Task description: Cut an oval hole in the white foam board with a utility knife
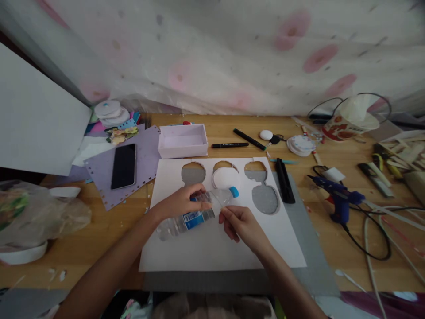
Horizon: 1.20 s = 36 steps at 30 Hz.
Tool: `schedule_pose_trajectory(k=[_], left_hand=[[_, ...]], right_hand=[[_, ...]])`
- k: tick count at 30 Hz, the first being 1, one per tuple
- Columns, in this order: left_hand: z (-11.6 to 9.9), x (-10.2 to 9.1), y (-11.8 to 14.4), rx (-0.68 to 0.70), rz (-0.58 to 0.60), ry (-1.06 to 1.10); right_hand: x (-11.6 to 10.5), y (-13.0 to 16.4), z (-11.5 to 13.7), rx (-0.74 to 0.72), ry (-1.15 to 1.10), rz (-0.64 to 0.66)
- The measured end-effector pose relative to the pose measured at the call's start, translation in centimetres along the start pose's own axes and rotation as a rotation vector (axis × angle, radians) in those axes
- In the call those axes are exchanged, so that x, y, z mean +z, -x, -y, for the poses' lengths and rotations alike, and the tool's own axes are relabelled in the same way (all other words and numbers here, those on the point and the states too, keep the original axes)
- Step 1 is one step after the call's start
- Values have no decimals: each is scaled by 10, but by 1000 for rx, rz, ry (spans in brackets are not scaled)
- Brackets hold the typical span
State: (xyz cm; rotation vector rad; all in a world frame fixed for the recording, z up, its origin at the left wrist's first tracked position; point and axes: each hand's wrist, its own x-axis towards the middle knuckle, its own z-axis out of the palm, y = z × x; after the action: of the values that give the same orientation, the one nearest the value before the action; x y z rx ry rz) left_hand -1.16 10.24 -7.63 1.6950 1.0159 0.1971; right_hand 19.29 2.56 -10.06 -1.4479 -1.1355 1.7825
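Note:
A clear plastic bottle (175,225) with a blue label and blue cap lies tilted over a white sheet (212,254), its cap toward the upper right. My left hand (186,201) is wrapped round its upper body from above. At the bottle's shoulder, the thumb and fingers of my right hand (242,228) pinch what looks like a clear plastic edge; the exact spot is hard to make out. Rounded holes are cut in the sheet, and a white disc (227,178) rests near the middle one. Under the sheet is a grey mat (310,241).
A pale box (182,151), two black markers (230,145) and a black stick-like tool (284,181) lie beyond and beside the sheet. To the right is a blue glue gun (340,199) with cables. On the left, a phone (124,166) rests on purple paper (108,195).

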Motion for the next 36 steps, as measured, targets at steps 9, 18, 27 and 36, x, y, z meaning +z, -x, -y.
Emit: schedule_pose_trajectory(k=[9, 18, 27, 36], left_hand=[[-7, 4, 5, -1, 17, -141], [-8, 6, 9, -10, -87, -223], [-31, 16, 48, -16, -216, 106], [-12, 55, 87, -210, -212, 953]], right_hand=[[-1, 2, -6, 1, -2, 8], [-4, 3, -6, -99, -21, -44], [7, 28, 13, -180, -231, 127], [15, 63, 19, -157, -56, 182]])
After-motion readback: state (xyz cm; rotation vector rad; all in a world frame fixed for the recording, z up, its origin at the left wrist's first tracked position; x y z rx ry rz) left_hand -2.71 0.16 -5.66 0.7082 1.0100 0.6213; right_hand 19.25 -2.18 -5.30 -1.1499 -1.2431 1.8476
